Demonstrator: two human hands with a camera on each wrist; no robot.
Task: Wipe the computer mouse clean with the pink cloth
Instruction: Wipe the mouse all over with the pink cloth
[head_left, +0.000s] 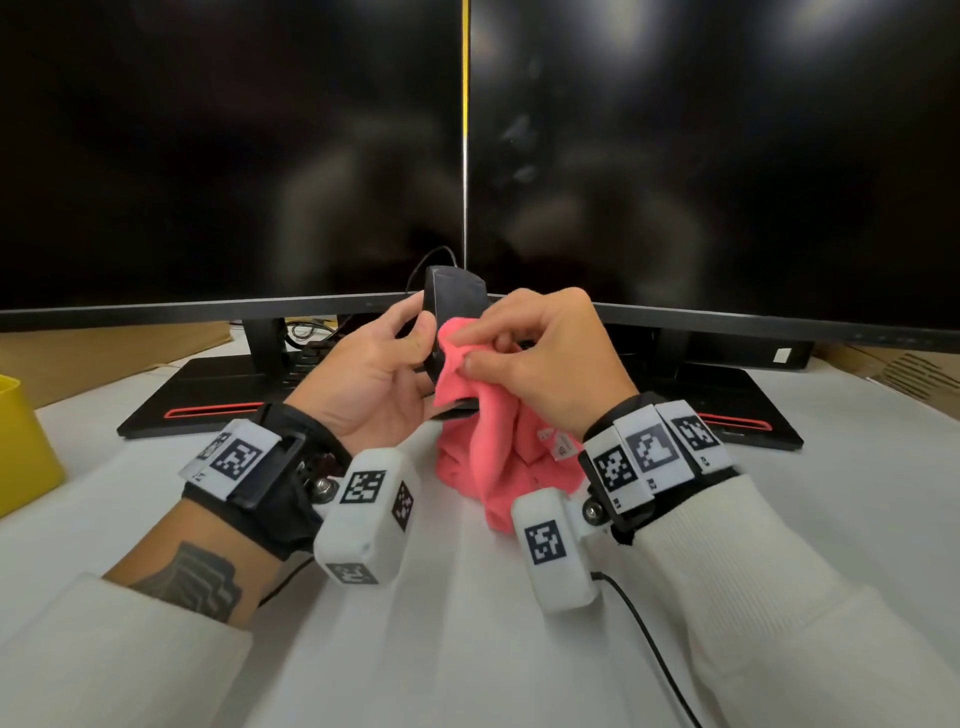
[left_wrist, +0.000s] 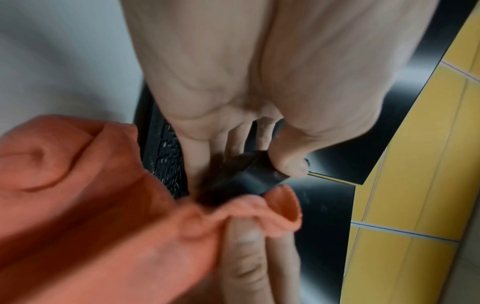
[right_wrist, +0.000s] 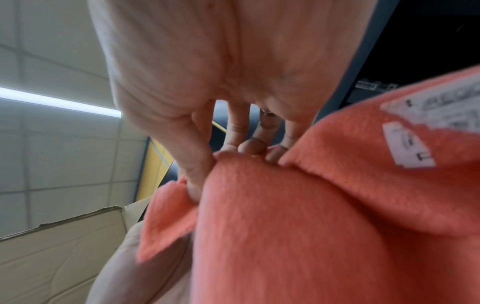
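Observation:
A black corded computer mouse (head_left: 453, 297) is lifted off the table, tilted on its side, and my left hand (head_left: 384, 358) grips it with the thumb on its near flank. In the left wrist view the mouse (left_wrist: 246, 176) sits between thumb and fingers. My right hand (head_left: 535, 353) pinches a fold of the pink cloth (head_left: 498, 447) and holds it against the mouse's right side. The cloth's rest hangs down onto the white table (head_left: 467, 649). In the right wrist view the cloth (right_wrist: 311, 216) fills the frame and hides the mouse.
Two dark monitors (head_left: 234, 156) stand side by side close behind my hands, their black bases (head_left: 208, 395) on the table. A yellow container (head_left: 21, 447) sits at the left edge. Cardboard (head_left: 893, 364) lies at the far right. A black cable (head_left: 649, 649) runs across the near table.

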